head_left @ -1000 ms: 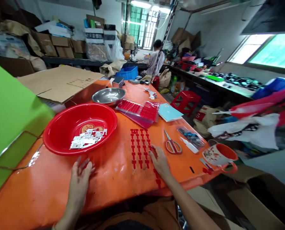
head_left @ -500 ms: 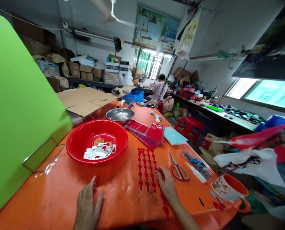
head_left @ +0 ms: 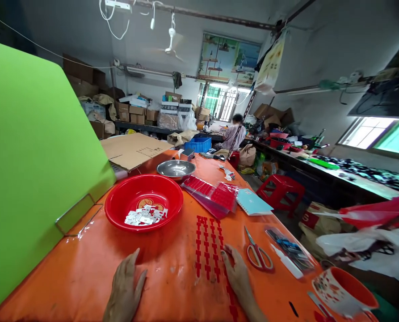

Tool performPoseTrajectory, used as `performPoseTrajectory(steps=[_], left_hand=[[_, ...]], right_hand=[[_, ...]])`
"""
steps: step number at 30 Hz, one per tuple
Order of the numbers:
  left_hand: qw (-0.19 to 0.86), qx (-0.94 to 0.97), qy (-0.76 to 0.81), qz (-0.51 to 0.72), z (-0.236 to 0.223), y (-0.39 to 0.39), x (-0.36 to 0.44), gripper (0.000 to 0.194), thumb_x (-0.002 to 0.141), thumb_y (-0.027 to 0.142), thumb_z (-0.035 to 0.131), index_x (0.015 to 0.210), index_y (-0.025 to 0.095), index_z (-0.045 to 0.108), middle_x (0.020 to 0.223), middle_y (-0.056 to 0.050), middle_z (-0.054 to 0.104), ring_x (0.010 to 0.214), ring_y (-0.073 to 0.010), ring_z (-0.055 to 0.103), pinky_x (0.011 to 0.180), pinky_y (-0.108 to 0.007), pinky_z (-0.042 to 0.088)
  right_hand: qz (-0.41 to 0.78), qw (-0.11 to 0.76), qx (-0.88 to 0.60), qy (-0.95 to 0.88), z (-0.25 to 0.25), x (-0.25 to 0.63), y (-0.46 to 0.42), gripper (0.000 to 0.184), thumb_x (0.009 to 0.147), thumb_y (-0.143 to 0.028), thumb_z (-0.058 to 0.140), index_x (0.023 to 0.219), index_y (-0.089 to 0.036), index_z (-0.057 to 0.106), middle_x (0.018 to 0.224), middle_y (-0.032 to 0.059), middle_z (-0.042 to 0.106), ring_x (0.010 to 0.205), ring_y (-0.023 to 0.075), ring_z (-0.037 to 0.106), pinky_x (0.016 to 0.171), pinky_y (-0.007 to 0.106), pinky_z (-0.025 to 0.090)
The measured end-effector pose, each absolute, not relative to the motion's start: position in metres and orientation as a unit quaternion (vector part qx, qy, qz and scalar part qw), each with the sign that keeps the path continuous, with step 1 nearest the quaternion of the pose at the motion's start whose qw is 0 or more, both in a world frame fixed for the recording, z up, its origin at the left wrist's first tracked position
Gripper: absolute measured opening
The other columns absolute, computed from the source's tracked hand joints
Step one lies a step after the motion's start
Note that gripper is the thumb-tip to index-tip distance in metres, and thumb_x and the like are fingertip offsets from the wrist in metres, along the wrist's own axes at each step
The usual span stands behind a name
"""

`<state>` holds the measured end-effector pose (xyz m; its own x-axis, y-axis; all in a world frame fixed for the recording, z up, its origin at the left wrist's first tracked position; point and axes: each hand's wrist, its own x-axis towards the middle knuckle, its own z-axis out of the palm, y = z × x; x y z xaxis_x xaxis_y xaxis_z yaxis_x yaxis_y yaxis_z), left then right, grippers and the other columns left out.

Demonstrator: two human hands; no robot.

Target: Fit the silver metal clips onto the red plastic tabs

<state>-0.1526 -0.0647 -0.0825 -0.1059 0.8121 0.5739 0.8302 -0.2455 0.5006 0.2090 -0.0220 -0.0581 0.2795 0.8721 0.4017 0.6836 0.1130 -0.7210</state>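
Note:
My left hand (head_left: 125, 286) lies on the orange tabletop with its thumb spread from the fingers. It holds nothing and is just in front of the red basin (head_left: 114, 214), which has a pile of white flat pieces (head_left: 147, 215) in it. Rows of small red T-shaped pieces (head_left: 207, 246) lie on the table right of the middle. My right hand (head_left: 237, 275) rests at their right edge, fingers loosely bent and apart, fingertips by the rightmost column. Part of that column is hidden under the hand. Red-handled scissors (head_left: 259, 257) lie to its right.
Behind are a steel bowl (head_left: 175, 169), red sheets in clear plastic (head_left: 216, 194) and a light-blue notebook (head_left: 254, 202). At right stand a pack of blue tools (head_left: 288, 246) and a patterned mug (head_left: 336, 293). A green board (head_left: 41, 179) stands at left. A person (head_left: 234, 134) sits far back.
The camera view has shifted, so the room appears lower and turned slightly. Both hands stay in nearly the same places on the table, and the red pieces look unchanged.

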Motion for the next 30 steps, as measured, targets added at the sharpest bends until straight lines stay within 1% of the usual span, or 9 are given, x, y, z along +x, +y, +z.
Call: performPoseTrajectory(steps=[5, 9, 14, 18, 22, 26, 30], left_hand=[[0.007, -0.668, -0.630, -0.397, -0.082, -0.067, -0.154, 0.052, 0.089, 0.039, 0.046, 0.135, 0.017, 0.039, 0.124, -0.016, 0.053, 0.115, -0.0300, 0.052, 0.097, -0.050, 0.044], [0.011, -0.674, -0.634, -0.379, -0.086, -0.066, -0.158, 0.048, 0.088, 0.041, 0.046, 0.131, 0.019, 0.044, 0.121, -0.014, 0.056, 0.111, -0.0284, 0.056, 0.095, -0.048, 0.047], [0.060, -0.693, -0.621, -0.362, -0.104, -0.060, -0.167, 0.045, 0.086, 0.044, 0.048, 0.125, 0.021, 0.050, 0.115, -0.012, 0.060, 0.104, -0.0275, 0.060, 0.088, -0.044, 0.051], [0.085, -0.709, -0.609, -0.345, -0.107, -0.058, -0.170, 0.044, 0.086, 0.044, 0.048, 0.122, 0.021, 0.052, 0.114, -0.012, 0.061, 0.103, -0.0278, 0.060, 0.087, -0.044, 0.051], [0.079, -0.713, -0.608, -0.341, -0.092, -0.061, -0.167, 0.039, 0.087, 0.044, 0.048, 0.117, 0.020, 0.056, 0.112, -0.012, 0.060, 0.102, -0.0278, 0.059, 0.087, -0.044, 0.050], [0.046, -0.720, -0.611, -0.326, -0.066, -0.067, -0.158, 0.033, 0.089, 0.038, 0.048, 0.113, 0.018, 0.059, 0.111, -0.012, 0.060, 0.102, -0.0264, 0.057, 0.091, -0.044, 0.048], [0.022, -0.726, -0.615, -0.307, -0.044, -0.072, -0.150, 0.028, 0.090, 0.033, 0.048, 0.110, 0.016, 0.060, 0.110, -0.012, 0.059, 0.103, -0.0247, 0.055, 0.094, -0.042, 0.046]], right_hand=[[0.116, 0.444, -0.662, -0.593, -0.059, 0.209, -0.024, 0.043, 0.085, -0.051, 0.045, 0.103, -0.017, 0.064, 0.106, 0.0136, 0.069, 0.101, 0.0294, 0.064, 0.091, 0.048, 0.050], [0.131, 0.443, -0.671, -0.580, -0.058, 0.207, -0.025, 0.049, 0.084, -0.054, 0.044, 0.103, -0.015, 0.065, 0.106, 0.0142, 0.068, 0.102, 0.0288, 0.063, 0.093, 0.047, 0.049], [0.143, 0.448, -0.679, -0.564, -0.060, 0.206, -0.026, 0.049, 0.083, -0.054, 0.043, 0.103, -0.015, 0.066, 0.106, 0.0133, 0.068, 0.102, 0.0280, 0.062, 0.094, 0.046, 0.048], [0.146, 0.452, -0.677, -0.563, -0.060, 0.205, -0.027, 0.049, 0.083, -0.054, 0.044, 0.103, -0.015, 0.066, 0.107, 0.0137, 0.067, 0.104, 0.0287, 0.061, 0.095, 0.048, 0.047], [0.145, 0.445, -0.670, -0.576, -0.055, 0.203, -0.027, 0.048, 0.085, -0.053, 0.041, 0.104, -0.015, 0.065, 0.106, 0.0141, 0.067, 0.103, 0.0285, 0.060, 0.095, 0.048, 0.046], [0.134, 0.431, -0.661, -0.600, -0.047, 0.203, -0.028, 0.052, 0.086, -0.055, 0.037, 0.102, -0.013, 0.064, 0.103, 0.0163, 0.067, 0.100, 0.0288, 0.060, 0.093, 0.050, 0.045], [0.134, 0.415, -0.653, -0.619, -0.044, 0.204, -0.030, 0.049, 0.086, -0.054, 0.037, 0.101, -0.016, 0.063, 0.103, 0.0158, 0.067, 0.099, 0.0283, 0.059, 0.092, 0.049, 0.045]])
